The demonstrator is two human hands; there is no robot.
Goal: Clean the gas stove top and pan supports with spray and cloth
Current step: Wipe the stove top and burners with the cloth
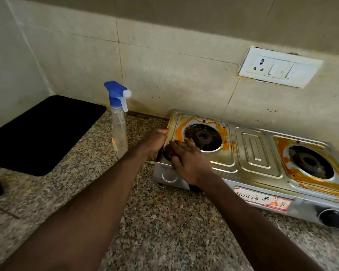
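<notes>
1. The left hand [155, 142] curls its fingers round the left rim of the gas stove [258, 153], with the thumb on the top edge.
2. The right hand [186, 163] lies flat with fingers straight on the stove's front-left corner, just beside the left hand. A dark round thing under them is unclear.
3. The spray bottle [118, 132] stands upright on the table [164, 222], just left of the left hand.
4. Orange stains [220, 132] ring the burner opening [203, 136] just beyond the right hand.

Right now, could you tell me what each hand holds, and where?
Left hand grips the stove by its left edge; right hand rests on its front corner, hold unclear.
</notes>
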